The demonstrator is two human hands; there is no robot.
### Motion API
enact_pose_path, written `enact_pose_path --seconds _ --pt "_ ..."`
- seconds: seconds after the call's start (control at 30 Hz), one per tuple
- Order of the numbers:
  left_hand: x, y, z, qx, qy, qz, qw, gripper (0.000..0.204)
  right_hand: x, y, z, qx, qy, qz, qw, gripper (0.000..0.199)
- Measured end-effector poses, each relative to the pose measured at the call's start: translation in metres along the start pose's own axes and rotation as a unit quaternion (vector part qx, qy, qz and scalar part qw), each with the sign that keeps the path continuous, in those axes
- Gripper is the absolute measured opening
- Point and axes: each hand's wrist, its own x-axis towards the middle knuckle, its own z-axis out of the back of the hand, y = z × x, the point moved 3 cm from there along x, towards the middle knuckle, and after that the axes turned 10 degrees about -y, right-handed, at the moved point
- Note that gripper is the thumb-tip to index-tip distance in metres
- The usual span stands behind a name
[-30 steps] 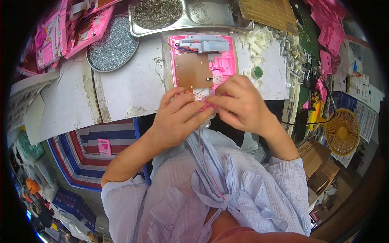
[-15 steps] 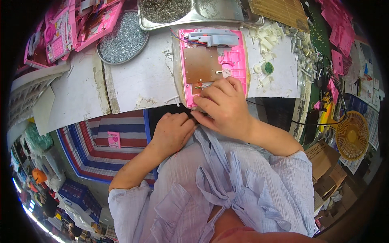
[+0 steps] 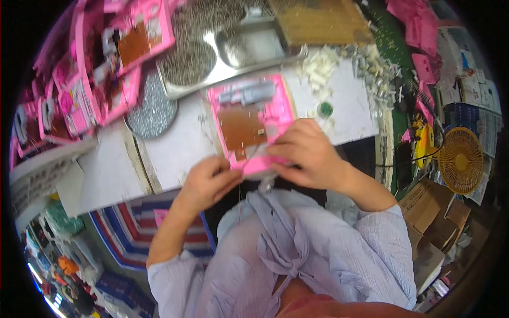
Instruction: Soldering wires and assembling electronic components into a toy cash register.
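A pink plastic housing [image 3: 287, 108] lies near the table's front edge. It holds a brown circuit board [image 3: 241, 127] and a grey plastic part [image 3: 246, 93] along its far side. My left hand [image 3: 208, 183] is closed at the near left corner, thumb and fingers pinched together. A thin dark wire [image 3: 239, 204] hangs down from its fingertips. Over the housing's near right edge, my right hand [image 3: 307, 155] has its fingers curled, with the thumb lower down by the rim. Motion blur hides the finest details at both sets of fingertips.
A round dish of screws [image 3: 152, 108] and a metal tray [image 3: 254, 65] of small metal parts stand beyond the housing. Pink assemblies [image 3: 87, 69] pile up at the left. White plastic pieces [image 3: 319, 69] and a green-topped roll [image 3: 325, 109] lie right. A yellow fan [image 3: 460, 161] is at far right.
The view has shifted, so the table sits lower in the picture. My left hand has come up to the housing's near left corner, fingers pinched. My right hand stays at the near right edge.
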Motion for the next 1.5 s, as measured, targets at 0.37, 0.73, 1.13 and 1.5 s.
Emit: enact_pose_path --seconds 0.37,0.73,1.13,1.5 --pt "0.007 0.000 0.010 -0.013 0.052 0.024 0.998 0.021 0.245 -0.201 0.128 -0.178 -0.225 -0.039 0.957 0.024" --pt "0.006 -0.001 0.007 -0.015 0.052 0.046 0.998 0.022 0.376 -0.221 0.064 -0.268 -0.248 0.215 0.906 0.017" --pt "0.003 -0.001 0.006 -0.010 0.005 0.026 1.000 0.019 0.354 -0.217 0.049 -0.236 -0.127 0.305 0.914 0.012" --pt "0.003 -0.007 0.009 0.028 0.012 0.043 0.999 0.019 0.205 -0.135 0.107 0.126 -0.392 -0.207 0.887 0.047"
